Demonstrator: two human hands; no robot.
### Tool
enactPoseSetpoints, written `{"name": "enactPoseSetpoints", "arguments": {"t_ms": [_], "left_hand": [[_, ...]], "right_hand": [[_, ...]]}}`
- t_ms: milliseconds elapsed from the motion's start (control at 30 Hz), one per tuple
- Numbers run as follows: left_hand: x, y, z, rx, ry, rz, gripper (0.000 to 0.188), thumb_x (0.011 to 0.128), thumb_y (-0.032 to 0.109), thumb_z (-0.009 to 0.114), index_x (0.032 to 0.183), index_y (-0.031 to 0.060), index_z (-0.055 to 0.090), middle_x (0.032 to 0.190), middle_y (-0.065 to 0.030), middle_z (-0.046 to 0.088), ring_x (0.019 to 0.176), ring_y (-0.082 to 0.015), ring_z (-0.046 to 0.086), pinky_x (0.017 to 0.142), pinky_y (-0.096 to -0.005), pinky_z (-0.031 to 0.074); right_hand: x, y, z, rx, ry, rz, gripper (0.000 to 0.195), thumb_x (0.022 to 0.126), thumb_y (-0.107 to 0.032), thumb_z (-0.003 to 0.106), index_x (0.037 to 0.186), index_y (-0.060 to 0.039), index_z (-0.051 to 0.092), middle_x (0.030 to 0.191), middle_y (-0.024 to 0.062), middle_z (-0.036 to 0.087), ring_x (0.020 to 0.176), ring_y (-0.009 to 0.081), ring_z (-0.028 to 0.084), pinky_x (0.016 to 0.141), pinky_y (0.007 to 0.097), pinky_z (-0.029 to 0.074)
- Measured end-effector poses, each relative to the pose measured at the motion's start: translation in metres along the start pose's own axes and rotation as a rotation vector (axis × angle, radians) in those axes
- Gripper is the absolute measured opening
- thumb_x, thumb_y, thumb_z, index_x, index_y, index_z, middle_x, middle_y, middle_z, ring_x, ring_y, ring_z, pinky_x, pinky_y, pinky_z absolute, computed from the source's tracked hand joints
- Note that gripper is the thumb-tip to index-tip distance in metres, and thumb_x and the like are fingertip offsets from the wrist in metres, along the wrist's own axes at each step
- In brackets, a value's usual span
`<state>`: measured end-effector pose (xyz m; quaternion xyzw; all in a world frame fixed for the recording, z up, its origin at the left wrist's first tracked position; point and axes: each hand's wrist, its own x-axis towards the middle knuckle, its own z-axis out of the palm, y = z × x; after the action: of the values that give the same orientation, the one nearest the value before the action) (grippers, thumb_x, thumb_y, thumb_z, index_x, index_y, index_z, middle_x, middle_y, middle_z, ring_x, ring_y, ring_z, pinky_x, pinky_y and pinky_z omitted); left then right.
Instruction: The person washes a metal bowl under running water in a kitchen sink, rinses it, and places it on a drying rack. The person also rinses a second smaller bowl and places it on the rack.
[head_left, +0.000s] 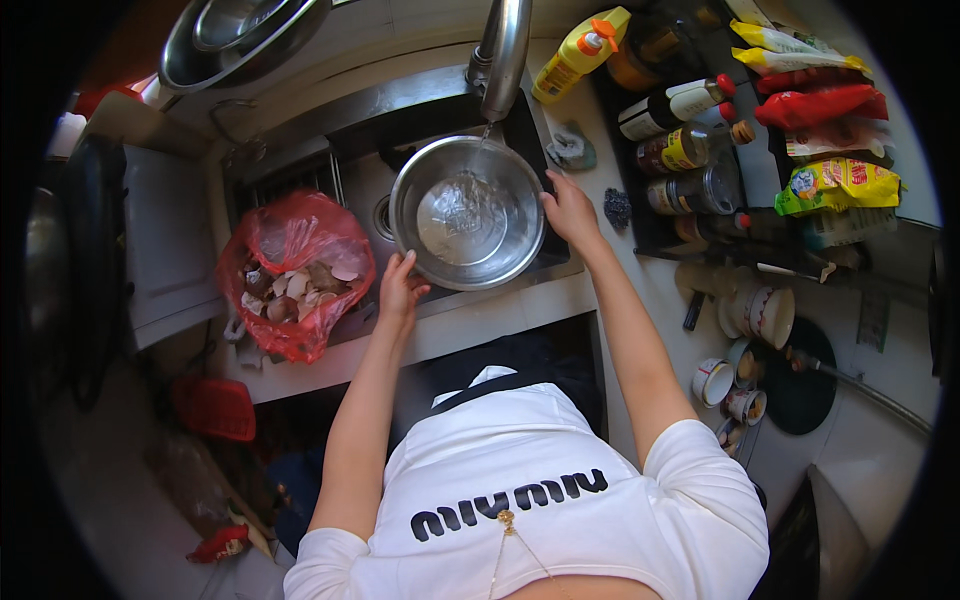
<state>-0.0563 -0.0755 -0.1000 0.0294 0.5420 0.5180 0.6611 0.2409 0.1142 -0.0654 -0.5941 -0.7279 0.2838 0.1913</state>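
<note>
Water runs from the metal faucet (510, 60) into a round stainless steel basin (427, 180) over the sink (367, 180). Clear water lies in the bottom of the basin. My left hand (402, 289) grips its rim at the lower left. At the right side, my right hand (570, 208) has hold of the rim, fingers partly hidden behind it. To the left of my left hand sits a red plastic bag (315, 217) with eggshells and other scraps (292, 294) in it.
A yellow pump bottle (577, 56), a scrubbing cloth (571, 146) and a steel wool scourer (617, 208) sit right of the sink. Seasoning bottles (679, 150) and food packets (840, 184) line the right side. Metal bowls (232, 37) are at the upper left.
</note>
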Motion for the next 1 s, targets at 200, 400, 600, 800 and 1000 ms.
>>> {"name": "enactPoseSetpoints", "arguments": {"t_ms": [200,400,600,800,1000], "left_hand": [[0.039,-0.018,-0.018,-0.272,0.173,0.018,0.014,0.108,0.036,0.055,0.110,0.0219,0.053,0.096,0.0051,0.065,0.080,-0.0100,0.064,0.053,-0.0231,0.043],[0.073,0.004,0.031,-0.088,0.098,-0.126,0.017,0.107,0.034,0.059,0.104,0.0177,0.056,0.092,-0.0015,0.067,0.066,-0.0145,0.061,0.048,-0.0222,0.037],[0.042,-0.014,0.001,-0.175,0.010,-0.119,0.015,0.110,0.035,0.053,0.106,0.0201,0.053,0.094,0.0026,0.065,0.071,-0.0115,0.060,0.051,-0.0217,0.039],[0.042,-0.032,-0.013,-0.193,0.053,-0.090,0.013,0.111,0.030,0.050,0.120,0.0208,0.053,0.107,0.0030,0.064,0.090,-0.0115,0.062,0.066,-0.0239,0.049],[0.054,-0.026,0.001,-0.118,0.055,-0.171,0.037,0.106,0.007,0.047,0.142,0.0166,0.048,0.127,-0.0062,0.061,0.110,-0.0200,0.062,0.086,-0.0332,0.057]], "right_hand": [[0.046,-0.038,0.018,0.064,-0.103,-0.071,0.033,0.089,-0.008,0.059,0.118,-0.0054,0.074,0.102,0.0203,0.075,0.098,0.0399,0.071,0.087,0.0481,0.056],[0.073,-0.004,-0.007,-0.166,-0.008,0.014,0.038,0.087,-0.010,0.053,0.118,-0.0062,0.075,0.116,0.0246,0.072,0.109,0.0422,0.068,0.096,0.0495,0.054],[0.050,-0.030,-0.017,0.013,-0.049,-0.032,0.044,0.086,-0.012,0.063,0.129,-0.0009,0.069,0.109,0.0202,0.074,0.098,0.0347,0.072,0.093,0.0431,0.056],[0.041,-0.065,-0.020,0.456,-0.231,0.043,0.048,0.082,-0.007,0.075,0.129,0.0040,0.066,0.103,0.0100,0.072,0.093,0.0180,0.068,0.087,0.0319,0.056],[0.012,-0.083,-0.032,0.452,-0.203,-0.074,0.040,0.084,0.003,0.068,0.124,0.0004,0.065,0.110,0.0102,0.064,0.097,0.0195,0.066,0.090,0.0316,0.055]]}}
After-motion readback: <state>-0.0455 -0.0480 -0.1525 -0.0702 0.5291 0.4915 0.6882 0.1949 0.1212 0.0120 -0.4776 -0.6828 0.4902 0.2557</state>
